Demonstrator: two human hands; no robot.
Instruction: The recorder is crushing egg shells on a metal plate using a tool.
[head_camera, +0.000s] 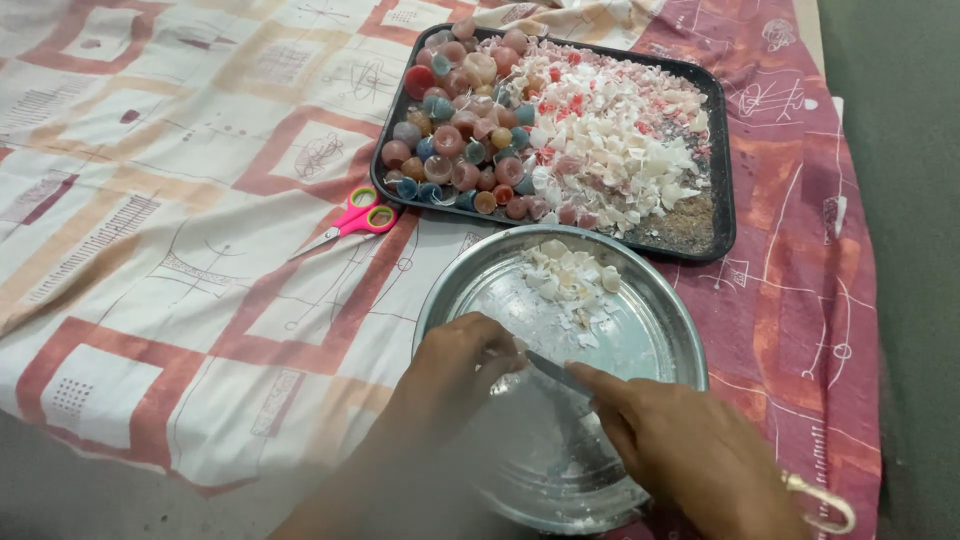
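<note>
Over the steel bowl (640, 300), the left hand (455, 365) pinches something small while the right hand (690, 450) grips a blade (555, 371), so flakes (570, 280) fall inside.

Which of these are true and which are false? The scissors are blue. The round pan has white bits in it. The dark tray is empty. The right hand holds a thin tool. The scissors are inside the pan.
1. The scissors are blue. False: their handles are pink.
2. The round metal pan has white bits in it. True.
3. The dark tray is empty. False: it holds small coloured round pieces on one side and a heap of white and pink flakes on the other.
4. The right hand holds a thin tool. True: a thin blade-like tool points toward the left hand.
5. The scissors are inside the pan. False: they lie on the patterned cloth, beside the tray.
</note>
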